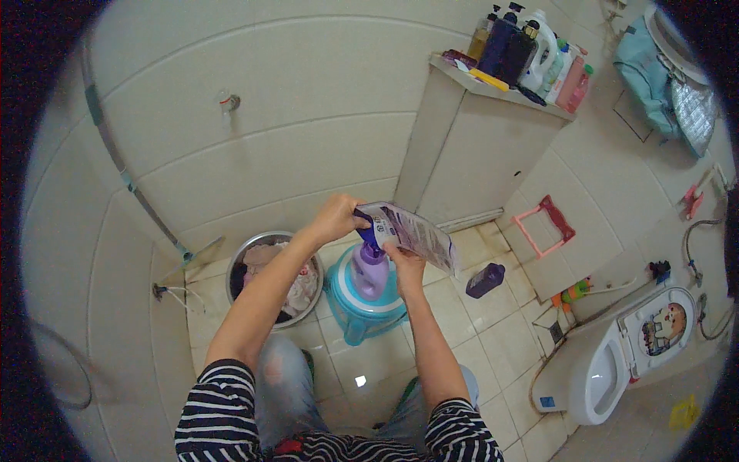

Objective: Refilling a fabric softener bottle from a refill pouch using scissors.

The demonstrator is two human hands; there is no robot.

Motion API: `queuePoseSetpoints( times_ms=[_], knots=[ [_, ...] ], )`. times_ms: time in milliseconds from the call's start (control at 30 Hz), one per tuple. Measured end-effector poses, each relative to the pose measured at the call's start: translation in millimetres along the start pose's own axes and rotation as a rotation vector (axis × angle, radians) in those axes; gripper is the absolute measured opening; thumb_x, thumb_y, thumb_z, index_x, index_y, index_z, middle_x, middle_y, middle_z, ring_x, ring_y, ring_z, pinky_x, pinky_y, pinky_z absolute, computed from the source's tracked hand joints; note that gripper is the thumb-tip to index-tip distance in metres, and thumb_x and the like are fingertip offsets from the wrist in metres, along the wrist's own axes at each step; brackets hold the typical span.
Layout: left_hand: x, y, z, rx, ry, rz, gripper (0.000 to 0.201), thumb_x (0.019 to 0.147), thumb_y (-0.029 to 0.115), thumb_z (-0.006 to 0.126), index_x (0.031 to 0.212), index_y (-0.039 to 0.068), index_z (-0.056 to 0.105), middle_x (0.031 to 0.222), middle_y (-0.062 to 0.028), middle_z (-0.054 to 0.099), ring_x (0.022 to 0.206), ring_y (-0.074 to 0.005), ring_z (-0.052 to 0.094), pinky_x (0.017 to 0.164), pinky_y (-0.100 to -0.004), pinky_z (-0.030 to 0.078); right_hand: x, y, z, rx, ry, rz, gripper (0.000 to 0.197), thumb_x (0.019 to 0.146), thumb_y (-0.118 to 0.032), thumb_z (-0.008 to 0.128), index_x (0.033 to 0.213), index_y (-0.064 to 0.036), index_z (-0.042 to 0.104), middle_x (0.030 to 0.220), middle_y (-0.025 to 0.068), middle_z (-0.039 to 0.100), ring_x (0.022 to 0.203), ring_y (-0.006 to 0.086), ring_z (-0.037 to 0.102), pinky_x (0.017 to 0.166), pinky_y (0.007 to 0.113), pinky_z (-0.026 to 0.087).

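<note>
A clear and purple refill pouch [419, 237] is tilted over a light purple bottle [371, 277], its dark purple corner down at the bottle's mouth. My left hand [339, 219] is closed on that corner, fingers wrapped over it. Closed on the pouch's lower edge is my right hand [406, 268], close beside the bottle's neck; whether it also touches the bottle I cannot tell. The bottle stands upright on a round blue plastic stool [355, 327]. Whether liquid is flowing is hidden.
Left of the stool sits a metal basin [231, 286] of clothes. A dark purple bottle [485, 281] is on the tiles at right. Behind stands a cabinet [493, 146] topped with several bottles; a toilet [596, 377] is far right, near a pink rack [546, 227].
</note>
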State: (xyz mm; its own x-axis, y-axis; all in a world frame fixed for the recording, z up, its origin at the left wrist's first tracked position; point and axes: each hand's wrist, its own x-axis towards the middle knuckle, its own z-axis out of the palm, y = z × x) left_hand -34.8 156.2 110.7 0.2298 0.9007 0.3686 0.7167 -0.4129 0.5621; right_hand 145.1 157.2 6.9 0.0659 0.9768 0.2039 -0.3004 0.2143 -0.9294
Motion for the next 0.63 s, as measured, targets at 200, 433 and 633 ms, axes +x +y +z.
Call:
queuePoseSetpoints(
  times_ms=[200,433,633],
  knots=[
    [-2.1,5.9,1.3,-0.088,0.054,0.077,0.023,0.064,0.012,0.072,0.085,0.003,0.065,0.07,-0.0138,0.064,0.063,-0.0206,0.063,0.059,-0.0327,0.046,-2.2,-2.7,3.3,-0.016,-0.059,-0.016,0.043,0.068,0.001,0.069,0.109,0.0003,0.053,0.102,0.0091,0.058,0.087,0.0173,0.057,0.08,0.029,0.047],
    [-5.0,10.6,8.5,-0.043,0.077,0.089,0.02,0.064,0.01,0.071,0.081,0.003,0.064,0.066,-0.0161,0.06,0.057,-0.025,0.059,0.055,-0.0355,0.043,0.4,2.4,0.0,-0.087,-0.015,-0.065,0.044,0.067,0.002,0.069,0.108,0.0006,0.054,0.104,0.0087,0.058,0.092,0.0171,0.056,0.077,0.028,0.048],
    [-8.6,12.7,16.0,-0.03,0.137,0.108,0.017,0.067,0.008,0.068,0.082,0.001,0.064,0.067,-0.0185,0.06,0.061,-0.025,0.061,0.057,-0.0368,0.045,-7.4,-1.5,6.1,-0.13,0.036,-0.055,0.047,0.069,0.0,0.069,0.113,-0.0002,0.053,0.109,0.0093,0.056,0.097,0.0189,0.054,0.086,0.029,0.044]
  ],
)
